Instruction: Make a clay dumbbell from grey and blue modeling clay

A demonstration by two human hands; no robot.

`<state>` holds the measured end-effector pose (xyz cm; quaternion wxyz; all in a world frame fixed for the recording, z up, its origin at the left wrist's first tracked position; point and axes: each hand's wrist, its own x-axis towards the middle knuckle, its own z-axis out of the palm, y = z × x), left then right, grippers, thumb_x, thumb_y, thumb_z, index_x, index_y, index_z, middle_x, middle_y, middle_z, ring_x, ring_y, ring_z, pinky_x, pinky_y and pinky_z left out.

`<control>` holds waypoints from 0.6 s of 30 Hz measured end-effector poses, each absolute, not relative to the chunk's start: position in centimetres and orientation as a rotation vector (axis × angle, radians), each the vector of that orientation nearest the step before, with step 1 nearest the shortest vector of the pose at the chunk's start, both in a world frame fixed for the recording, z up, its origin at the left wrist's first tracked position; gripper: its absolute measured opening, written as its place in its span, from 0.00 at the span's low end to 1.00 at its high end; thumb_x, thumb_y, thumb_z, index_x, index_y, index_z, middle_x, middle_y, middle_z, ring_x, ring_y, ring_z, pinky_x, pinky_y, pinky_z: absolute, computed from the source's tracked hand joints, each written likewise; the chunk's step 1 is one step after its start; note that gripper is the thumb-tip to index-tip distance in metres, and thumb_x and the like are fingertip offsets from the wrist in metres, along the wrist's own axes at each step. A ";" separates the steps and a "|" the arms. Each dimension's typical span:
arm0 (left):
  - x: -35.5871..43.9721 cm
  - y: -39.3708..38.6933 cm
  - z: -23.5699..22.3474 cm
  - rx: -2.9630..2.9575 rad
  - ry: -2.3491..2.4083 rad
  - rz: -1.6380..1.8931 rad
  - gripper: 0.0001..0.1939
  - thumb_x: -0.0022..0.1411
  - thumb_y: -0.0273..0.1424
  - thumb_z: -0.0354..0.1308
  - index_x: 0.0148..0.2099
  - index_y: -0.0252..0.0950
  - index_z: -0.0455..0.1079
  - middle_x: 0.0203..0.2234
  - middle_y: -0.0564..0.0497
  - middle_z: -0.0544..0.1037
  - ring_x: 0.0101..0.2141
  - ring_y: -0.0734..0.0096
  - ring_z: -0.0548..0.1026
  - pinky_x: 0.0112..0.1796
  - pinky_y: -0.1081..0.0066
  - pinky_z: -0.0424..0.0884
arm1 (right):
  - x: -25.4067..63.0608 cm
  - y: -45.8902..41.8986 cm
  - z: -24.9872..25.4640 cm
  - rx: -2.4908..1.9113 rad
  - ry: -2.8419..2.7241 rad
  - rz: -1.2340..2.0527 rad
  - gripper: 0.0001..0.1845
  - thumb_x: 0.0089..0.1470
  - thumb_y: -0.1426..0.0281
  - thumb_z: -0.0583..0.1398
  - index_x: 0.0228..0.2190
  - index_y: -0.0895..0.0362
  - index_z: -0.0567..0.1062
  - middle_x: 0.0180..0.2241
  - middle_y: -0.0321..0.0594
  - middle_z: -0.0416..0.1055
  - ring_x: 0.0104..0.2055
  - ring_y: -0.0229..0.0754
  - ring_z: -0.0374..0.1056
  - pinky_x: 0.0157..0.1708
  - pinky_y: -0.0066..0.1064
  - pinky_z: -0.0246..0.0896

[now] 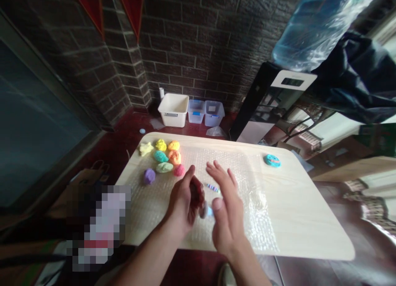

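Head view, left hand (182,203): curled inward, fingers closed; cannot tell what it holds.
Right hand (227,213): fingers spread, palm down, nothing gripped.
Between hands: pale-blue clay lump (206,211), blurred.
Ahead of hands: striped clay strip (213,188) on bubble wrap (222,166).
Right of right hand: open room on pale wooden tabletop (309,220).

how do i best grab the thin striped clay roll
Pinch the striped clay roll across its middle from above, coming from the side of the right hand, which is nearest. It is thin and lies flat on the bubble wrap, so fingertips should fit along its long sides.
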<state>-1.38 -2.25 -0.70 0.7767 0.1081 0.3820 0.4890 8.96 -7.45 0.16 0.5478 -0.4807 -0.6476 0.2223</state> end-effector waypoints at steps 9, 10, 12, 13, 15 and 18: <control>-1.1 -2.8 1.0 0.326 0.743 1.156 0.31 0.64 0.53 0.67 0.23 0.38 0.59 0.16 0.60 0.61 0.14 0.81 0.54 0.15 0.80 0.53 | 9.8 -5.1 -1.4 -1.002 -0.591 1.024 0.20 0.65 0.51 0.59 0.41 0.52 0.81 0.45 0.44 0.81 0.47 0.51 0.76 0.46 0.43 0.71; -1.0 -3.1 1.1 0.404 0.719 1.201 0.29 0.65 0.56 0.65 0.26 0.38 0.65 0.19 0.56 0.68 0.18 0.77 0.64 0.19 0.77 0.63 | 9.5 -5.0 -1.7 -0.990 -0.551 1.089 0.21 0.64 0.49 0.59 0.43 0.52 0.80 0.48 0.45 0.81 0.50 0.52 0.76 0.48 0.45 0.72; -0.8 -4.3 1.0 0.606 0.684 1.191 0.27 0.65 0.59 0.62 0.36 0.39 0.77 0.33 0.45 0.81 0.39 0.58 0.80 0.40 0.65 0.79 | 9.0 -4.9 -2.1 -0.959 -0.485 1.244 0.26 0.64 0.45 0.58 0.47 0.52 0.80 0.51 0.47 0.81 0.51 0.55 0.77 0.49 0.49 0.74; -0.6 -5.0 1.0 0.721 0.693 1.154 0.25 0.64 0.57 0.65 0.42 0.39 0.80 0.43 0.40 0.83 0.53 0.49 0.79 0.52 0.58 0.77 | 9.0 -4.8 -2.3 -0.941 -0.448 1.315 0.29 0.63 0.43 0.57 0.47 0.52 0.79 0.50 0.49 0.81 0.49 0.56 0.79 0.48 0.51 0.74; -0.3 -6.6 0.8 0.943 0.679 1.089 0.25 0.59 0.49 0.72 0.53 0.41 0.81 0.60 0.36 0.78 0.72 0.40 0.61 0.70 0.50 0.55 | 9.3 -4.6 -2.6 -0.914 -0.339 1.393 0.30 0.62 0.41 0.57 0.44 0.53 0.80 0.46 0.49 0.83 0.44 0.56 0.81 0.45 0.52 0.76; 0.0 -8.0 0.5 1.123 0.604 0.966 0.28 0.59 0.41 0.73 0.61 0.41 0.78 0.66 0.36 0.74 0.75 0.37 0.53 0.73 0.48 0.38 | 10.7 -4.2 -2.7 -0.928 -0.135 1.405 0.27 0.61 0.43 0.62 0.36 0.54 0.80 0.34 0.44 0.84 0.36 0.49 0.82 0.40 0.44 0.79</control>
